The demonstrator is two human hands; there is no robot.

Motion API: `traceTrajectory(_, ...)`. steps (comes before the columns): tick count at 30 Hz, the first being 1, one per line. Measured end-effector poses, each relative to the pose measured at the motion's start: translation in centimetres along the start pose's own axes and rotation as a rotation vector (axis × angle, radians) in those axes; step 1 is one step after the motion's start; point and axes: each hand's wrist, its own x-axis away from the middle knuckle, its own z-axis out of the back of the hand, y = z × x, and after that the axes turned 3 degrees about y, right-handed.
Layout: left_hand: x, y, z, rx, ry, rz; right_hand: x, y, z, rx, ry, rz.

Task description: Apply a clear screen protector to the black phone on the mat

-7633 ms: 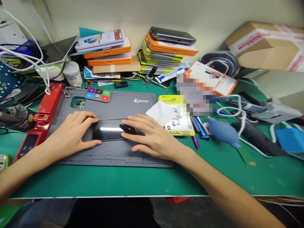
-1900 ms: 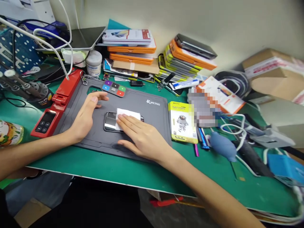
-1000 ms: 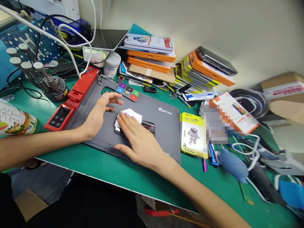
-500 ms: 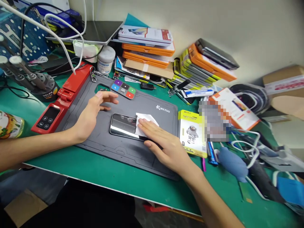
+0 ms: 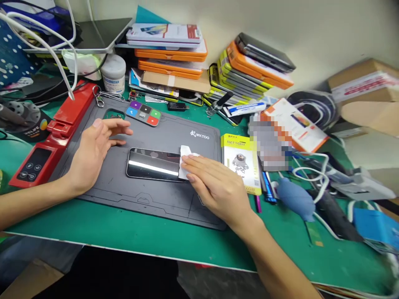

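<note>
A phone (image 5: 152, 164) with a dark, glossy screen lies flat on the grey mat (image 5: 149, 201). My right hand (image 5: 215, 182) presses a folded white cloth (image 5: 184, 161) against the phone's right end, its fingers together over the cloth. That end of the phone is hidden beneath the cloth and hand. To the left of the phone, my left hand (image 5: 96, 151) is held over the mat with its fingers apart and nothing in it. It does not touch the phone.
A red device (image 5: 46, 160) stands at the mat's left edge. Beyond the mat are a white jar (image 5: 114, 77) and stacked orange boxes (image 5: 171, 62). On the right lie a yellow battery pack (image 5: 240, 162), a blue air blower (image 5: 296, 198) and cables.
My right hand and the cloth have slid right along the phone, uncovering more screen. The whole scene has shifted left in view. My left hand stays open beside the phone.
</note>
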Motion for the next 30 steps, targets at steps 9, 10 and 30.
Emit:
traceTrajectory(9, 0.0, 0.0, 0.0, 0.029, 0.032, 0.014, -0.3, 0.4, 0.0, 0.021, -0.036, 0.045)
traceTrajectory(10, 0.0, 0.0, 0.0, 0.027, 0.03, 0.013, -0.3, 0.4, 0.0, 0.023, -0.03, 0.05)
traceTrajectory(30, -0.2, 0.0, -0.5, 0.086, 0.085, 0.012, -0.6, -1.2, -1.4, 0.251, -0.024, 0.107)
